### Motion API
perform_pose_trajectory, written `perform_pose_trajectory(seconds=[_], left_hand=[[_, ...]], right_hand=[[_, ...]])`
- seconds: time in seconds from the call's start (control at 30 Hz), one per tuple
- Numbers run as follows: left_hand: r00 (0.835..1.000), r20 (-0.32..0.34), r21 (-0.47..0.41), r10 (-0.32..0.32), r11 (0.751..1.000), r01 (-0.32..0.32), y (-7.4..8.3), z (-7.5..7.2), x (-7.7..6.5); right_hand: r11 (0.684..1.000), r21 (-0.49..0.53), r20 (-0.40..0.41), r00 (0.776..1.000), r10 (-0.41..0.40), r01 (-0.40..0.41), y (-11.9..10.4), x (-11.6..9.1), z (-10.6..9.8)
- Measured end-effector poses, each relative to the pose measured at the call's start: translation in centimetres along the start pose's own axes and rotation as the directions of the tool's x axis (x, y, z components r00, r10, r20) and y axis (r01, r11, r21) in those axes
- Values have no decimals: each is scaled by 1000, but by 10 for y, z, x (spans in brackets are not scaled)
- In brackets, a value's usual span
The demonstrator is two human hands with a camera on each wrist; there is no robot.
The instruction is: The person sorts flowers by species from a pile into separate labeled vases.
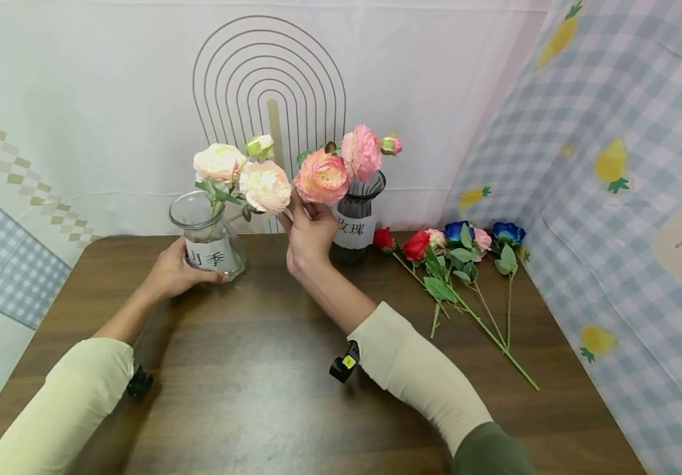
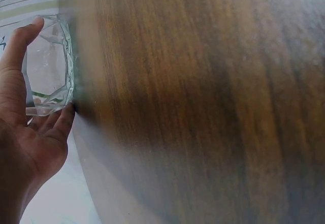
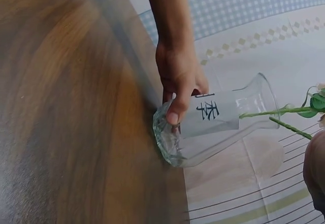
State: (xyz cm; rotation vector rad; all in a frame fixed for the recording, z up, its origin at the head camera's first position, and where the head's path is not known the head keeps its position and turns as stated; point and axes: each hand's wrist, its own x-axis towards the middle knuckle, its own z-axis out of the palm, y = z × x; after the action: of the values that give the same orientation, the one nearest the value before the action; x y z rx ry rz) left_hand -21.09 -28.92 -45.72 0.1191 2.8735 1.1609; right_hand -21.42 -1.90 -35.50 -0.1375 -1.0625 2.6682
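Observation:
A clear glass vase (image 1: 235, 247) with a white label stands near the table's back edge. My left hand (image 1: 177, 269) grips its lower part from the left, thumb across the front. Cream artificial flowers (image 1: 265, 186) with a green bud lean over its mouth. In the right wrist view one green stem (image 3: 284, 110) reaches inside the vase, and a second stem (image 3: 292, 127) has its cut end at the rim. My right hand (image 1: 312, 234) is raised beside the cream blooms, fingers curled and pinching at the second stem; the blooms partly hide the fingertips.
Right behind my right hand stands a dark glass vase (image 1: 353, 254) with a label and pink artificial flowers (image 1: 361, 152). Red, pink and blue artificial roses (image 1: 416, 245) lie on the table (image 1: 258, 396) at the right. A patterned cloth (image 1: 436, 99) hangs behind.

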Motion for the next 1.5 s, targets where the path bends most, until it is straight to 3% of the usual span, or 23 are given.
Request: perform_pose_trajectory(seconds=[0.23, 0.97, 1.5], left_hand=[[1000, -3, 0, 6, 1000, -6, 1, 1, 3], [1000, -12, 6, 3, 1000, -3, 1, 2, 1], [1000, -11, 1, 8, 1000, -8, -1, 1, 0]], right_hand=[[999, -48, -35, 999, 22, -24, 3, 4, 11], [998, -58, 2, 1000, 5, -5, -1, 13, 30], [997, -46, 69, 996, 61, -58, 38, 0, 40]])
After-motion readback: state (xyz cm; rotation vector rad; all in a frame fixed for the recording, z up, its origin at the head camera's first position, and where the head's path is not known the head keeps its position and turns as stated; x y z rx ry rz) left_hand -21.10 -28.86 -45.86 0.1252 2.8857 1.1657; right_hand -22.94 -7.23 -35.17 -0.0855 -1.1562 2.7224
